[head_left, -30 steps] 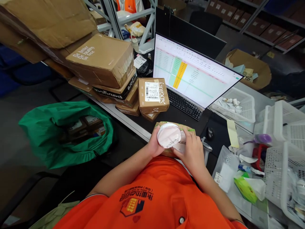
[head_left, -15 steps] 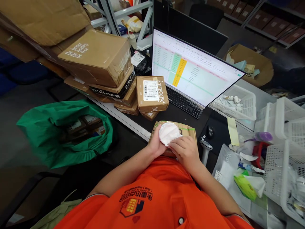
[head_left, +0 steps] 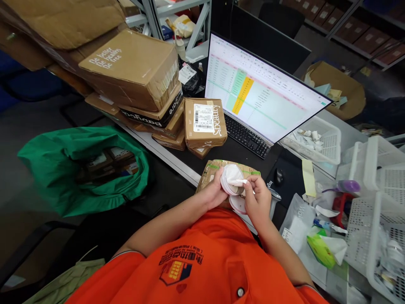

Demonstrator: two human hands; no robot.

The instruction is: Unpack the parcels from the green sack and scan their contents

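Observation:
My left hand (head_left: 215,192) is closed round a round, open white jar (head_left: 224,185), tilted toward me. A thin white sheet, like a tissue (head_left: 234,172), covers part of its mouth. My right hand (head_left: 258,196) pinches a folded edge of this sheet at the jar's right side. What lies inside the jar is mostly hidden. Just below the jar, a round, pale lid-like disc (head_left: 238,205) is partly visible. Beneath both hands is a taped cardboard parcel (head_left: 206,173) with green lines on it.
Stacked cardboard boxes (head_left: 133,71) stand on the left, above a green bag (head_left: 47,160) holding parcels. Ahead are a monitor (head_left: 268,93) and keyboard (head_left: 247,137). To the right lie a mouse (head_left: 279,176), a scanner (head_left: 274,197), a tissue pack (head_left: 321,250) and white baskets (head_left: 363,236).
My right hand has moved right and lifted the white sheet's edge, folding it back. The jar is tilted and its side now shows. The pale disc below has come into view.

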